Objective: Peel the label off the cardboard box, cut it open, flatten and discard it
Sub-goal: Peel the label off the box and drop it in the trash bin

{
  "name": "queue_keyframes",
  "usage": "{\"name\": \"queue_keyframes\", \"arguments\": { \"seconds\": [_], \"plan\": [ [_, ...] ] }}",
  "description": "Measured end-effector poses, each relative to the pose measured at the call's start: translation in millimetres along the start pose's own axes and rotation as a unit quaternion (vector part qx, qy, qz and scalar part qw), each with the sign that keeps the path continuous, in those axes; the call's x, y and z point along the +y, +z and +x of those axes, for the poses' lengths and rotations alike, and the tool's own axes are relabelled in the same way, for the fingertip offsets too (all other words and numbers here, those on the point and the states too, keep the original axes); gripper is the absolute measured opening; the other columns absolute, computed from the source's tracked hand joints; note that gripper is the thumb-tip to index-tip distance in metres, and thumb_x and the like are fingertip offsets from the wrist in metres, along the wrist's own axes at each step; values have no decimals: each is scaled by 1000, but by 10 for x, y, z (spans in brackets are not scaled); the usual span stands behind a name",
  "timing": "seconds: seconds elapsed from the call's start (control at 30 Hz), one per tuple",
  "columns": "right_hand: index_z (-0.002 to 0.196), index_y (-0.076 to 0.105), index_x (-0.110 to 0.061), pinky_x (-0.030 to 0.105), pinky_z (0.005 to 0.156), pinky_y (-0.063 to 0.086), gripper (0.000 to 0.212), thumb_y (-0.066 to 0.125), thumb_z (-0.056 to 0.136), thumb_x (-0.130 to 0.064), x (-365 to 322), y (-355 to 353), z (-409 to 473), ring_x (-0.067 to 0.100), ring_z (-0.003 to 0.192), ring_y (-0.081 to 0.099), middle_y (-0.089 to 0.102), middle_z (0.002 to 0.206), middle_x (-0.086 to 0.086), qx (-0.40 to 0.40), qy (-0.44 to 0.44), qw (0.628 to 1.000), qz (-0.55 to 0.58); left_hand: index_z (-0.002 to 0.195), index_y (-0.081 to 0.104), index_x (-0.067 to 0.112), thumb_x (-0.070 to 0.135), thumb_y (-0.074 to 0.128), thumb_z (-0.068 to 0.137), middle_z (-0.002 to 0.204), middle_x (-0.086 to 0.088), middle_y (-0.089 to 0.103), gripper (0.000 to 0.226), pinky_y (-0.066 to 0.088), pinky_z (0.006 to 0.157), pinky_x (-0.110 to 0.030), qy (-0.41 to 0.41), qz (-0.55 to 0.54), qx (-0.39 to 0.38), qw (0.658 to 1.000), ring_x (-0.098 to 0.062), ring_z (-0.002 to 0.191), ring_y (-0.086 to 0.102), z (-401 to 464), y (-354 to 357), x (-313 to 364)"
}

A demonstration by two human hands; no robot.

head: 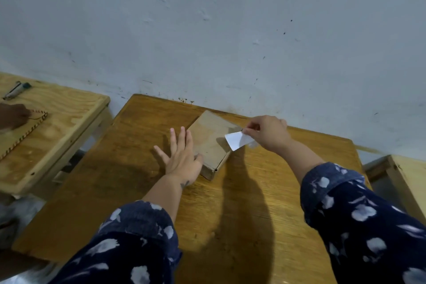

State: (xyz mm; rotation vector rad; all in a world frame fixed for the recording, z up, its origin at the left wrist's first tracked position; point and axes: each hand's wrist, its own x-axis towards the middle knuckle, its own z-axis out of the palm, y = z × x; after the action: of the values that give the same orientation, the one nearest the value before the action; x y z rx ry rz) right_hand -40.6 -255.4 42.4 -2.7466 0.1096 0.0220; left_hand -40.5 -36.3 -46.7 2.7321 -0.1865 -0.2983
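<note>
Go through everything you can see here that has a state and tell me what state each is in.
Box: closed, uncut, flat on the table.
Label: lifted off the box top, in the air.
Left hand: open, fingers spread, against the box's left side.
Right hand: pinch grip on the label.

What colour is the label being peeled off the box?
White, plain on the visible side; the head view shows the label pinched in the right hand.

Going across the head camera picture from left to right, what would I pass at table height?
Pen-like tool on the side table → another person's hand → left hand flat against the cardboard box → white label → right hand pinching it.
</note>
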Motion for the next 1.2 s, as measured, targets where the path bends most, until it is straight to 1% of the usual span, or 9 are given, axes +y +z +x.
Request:
{"name": "queue_keyframes", "arguments": {
  "seconds": [0.1, 0.2, 0.3, 0.4, 0.5, 0.63, 0.77, 1.03, 1.2],
  "plan": [
    [84, 68, -23, 41, 84, 49, 13, 63, 88, -34, 34, 19, -76, 15, 83, 61, 68, 85, -6, 13, -1, 998, 57, 153, -6, 19, 39, 31, 98, 159, -2, -22, 69, -20, 105, -67, -20, 8, 3, 1000, -22, 141, -32, -25, -65, 111],
    [85, 70, -18, 32, 72, 48, 16, 63, 89, -32, 19, 33, -193, 13, 77, 58, 67, 82, -4, 25, -22, 996, 81, 150, 25, 25, 33, 38, 100, 162, 1, 6, 52, -13, 112, -56, 59, -40, 136, 988, -17, 148, -9, -108, -115, 329],
    [80, 69, -21, 29, 68, 44, 14, 64, 88, -32, -11, 27, -311, 10, 70, 55, 64, 75, -7, 31, -61, 992, 102, 132, 54, 31, 43, 44, 98, 140, 8, 52, 37, 18, 113, -35, 182, -93, 179, 962, -11, 134, 38, -259, -193, 645],
    [78, 68, -24, 26, 62, 40, 12, 66, 86, -31, -7, 14, -413, 7, 66, 53, 65, 74, -8, 28, -75, 988, 133, 110, 70, 31, 40, 55, 95, 107, 10, 70, 23, 43, 86, -30, 145, -163, 153, 964, -17, 104, 57, -356, -233, 780],
    [80, 71, -23, 25, 66, 41, 9, 69, 84, -30, 18, -9, -525, 2, 67, 52, 65, 76, -11, 5, -75, 989, 131, 92, 73, 30, 34, 63, 91, 95, 9, 71, 11, 50, 70, -27, 110, -246, 106, 957, -13, 89, 63, -407, -262, 751],
    [81, 73, -18, 18, 56, 33, 9, 72, 83, -27, -15, -48, -710, -2, 58, 47, 54, 62, -19, -34, -80, 992, 88, 83, 71, 30, 33, 65, 90, 89, 10, 71, 9, 50, 71, -28, 125, -226, 78, 963, -10, 89, 61, -569, -261, 760],
    [71, 63, -18, 21, 52, 31, 13, 70, 82, -17, -87, -49, -975, 1, 57, 44, 50, 63, -17, 8, -94, 992, 82, 75, 70, 28, 29, 66, 89, 81, 8, 68, 14, 44, 65, -26, 103, -260, 50, 959, -11, 80, 59, -716, -264, 796],
    [68, 58, -14, 29, 64, 30, 13, 63, 78, -6, -251, 56, -1653, 15, 71, 45, 50, 68, -8, 132, -94, 987, -1, 84, 72, 18, 22, 63, 91, 93, 1, 69, 12, 42, 70, -24, 56, -356, -69, 930, -15, 89, 59, -1116, -329, 848],
    [63, 54, -16, 36, 61, 43, 21, 64, 73, -1, -259, 200, -2306, 20, 67, 51, 53, 65, -6, 192, -61, 979, 35, 101, 72, 12, 25, 63, 92, 97, 0, 65, 18, 42, 77, -26, -17, -371, -52, 927, -17, 90, 57, -1356, -181, 432]
  ]
}}
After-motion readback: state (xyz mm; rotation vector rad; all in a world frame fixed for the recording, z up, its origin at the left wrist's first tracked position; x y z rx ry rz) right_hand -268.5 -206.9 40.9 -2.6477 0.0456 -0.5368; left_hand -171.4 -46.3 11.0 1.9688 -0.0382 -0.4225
